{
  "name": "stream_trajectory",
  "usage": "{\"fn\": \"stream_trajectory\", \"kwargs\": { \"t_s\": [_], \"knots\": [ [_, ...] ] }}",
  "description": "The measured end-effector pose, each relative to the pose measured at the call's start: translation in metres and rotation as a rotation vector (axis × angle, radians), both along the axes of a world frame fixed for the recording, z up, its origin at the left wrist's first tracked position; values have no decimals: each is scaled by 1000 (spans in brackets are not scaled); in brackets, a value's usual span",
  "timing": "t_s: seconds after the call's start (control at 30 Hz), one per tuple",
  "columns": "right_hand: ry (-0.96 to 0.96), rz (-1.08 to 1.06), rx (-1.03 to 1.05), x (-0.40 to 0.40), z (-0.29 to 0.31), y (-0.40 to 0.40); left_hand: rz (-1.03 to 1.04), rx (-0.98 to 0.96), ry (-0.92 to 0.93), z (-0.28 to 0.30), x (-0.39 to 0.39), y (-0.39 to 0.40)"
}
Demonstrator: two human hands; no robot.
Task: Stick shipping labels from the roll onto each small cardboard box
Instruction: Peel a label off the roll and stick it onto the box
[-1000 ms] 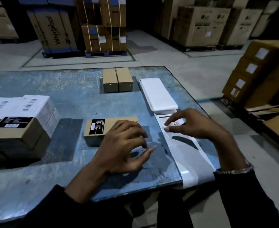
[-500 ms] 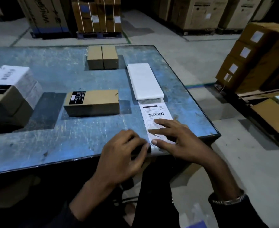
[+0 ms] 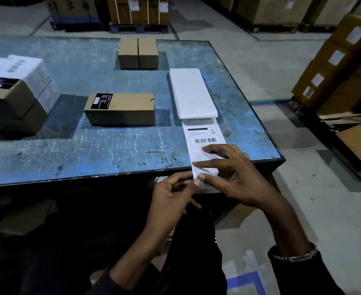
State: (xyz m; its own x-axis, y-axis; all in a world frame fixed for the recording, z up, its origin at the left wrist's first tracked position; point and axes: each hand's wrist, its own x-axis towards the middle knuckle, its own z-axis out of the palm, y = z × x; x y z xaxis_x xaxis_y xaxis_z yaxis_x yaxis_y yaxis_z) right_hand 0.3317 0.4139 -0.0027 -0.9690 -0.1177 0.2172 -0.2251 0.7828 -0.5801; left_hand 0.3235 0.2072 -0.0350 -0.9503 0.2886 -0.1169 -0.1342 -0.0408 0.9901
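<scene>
Scuffed blue tabletop (image 3: 111, 150) fills my view, set in a dim warehouse with pallets of large cartons (image 3: 137, 9) behind it. At the near right edge, my left hand (image 3: 171, 194) pinches the lower left corner of the label strip (image 3: 205, 145) between thumb and fingertips, just where the paper hangs past the table's rim. My right hand (image 3: 237, 175) lies over the same strip, its fingers spread on the printed label below the barcode and its thumb meeting the left hand at the strip's corner; whether it grips the paper or only presses it, I cannot tell. The strip runs out from a white label stack (image 3: 193, 94) lying flat along the right side of the table. Left of the stack, well apart from both hands, sits a small cardboard box (image 3: 124, 109) bearing a black sticker on top. Two more plain boxes (image 3: 138, 53) stand side by side at the far edge, touching. Stacked boxes (image 3: 11, 96) sit at the far left.
</scene>
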Motion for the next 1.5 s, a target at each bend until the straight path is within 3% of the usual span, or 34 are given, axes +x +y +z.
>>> {"fn": "stream_trajectory", "kwargs": {
  "t_s": [0.2, 0.57, 0.7, 0.9, 1.0, 1.07, 1.17, 1.27, 1.4, 1.5],
  "knots": [
    [128, -29, -116, 0, -7, -4, 5, 56, -7, 2, -3, -1],
    [391, 70, 78, -3, 12, -19, -23, 70, 34, 12, -11, -6],
    [297, 65, -4, -13, 17, -15, 6, 62, 23, 12, -13, -5],
    [138, -209, -312, -33, 26, 8, 48, 45, 2, 11, -11, -6],
    [57, -228, -316, -39, 24, 12, 65, 27, -12, 10, -9, -7],
    [17, -200, -302, -40, 22, 10, 162, -85, 124, 7, -6, -7],
    [11, -173, -294, -41, 19, 9, 307, -383, 613, 9, -2, -11],
    [3, -149, -320, -42, 20, 11, 260, -541, 972, 10, -12, -12],
    [-8, -142, -316, -43, 24, 14, 107, -648, 1165, -5, -26, -11],
    [40, -244, -284, -51, 23, 21, 128, -628, 1219, -11, -28, -12]
  ]
}}
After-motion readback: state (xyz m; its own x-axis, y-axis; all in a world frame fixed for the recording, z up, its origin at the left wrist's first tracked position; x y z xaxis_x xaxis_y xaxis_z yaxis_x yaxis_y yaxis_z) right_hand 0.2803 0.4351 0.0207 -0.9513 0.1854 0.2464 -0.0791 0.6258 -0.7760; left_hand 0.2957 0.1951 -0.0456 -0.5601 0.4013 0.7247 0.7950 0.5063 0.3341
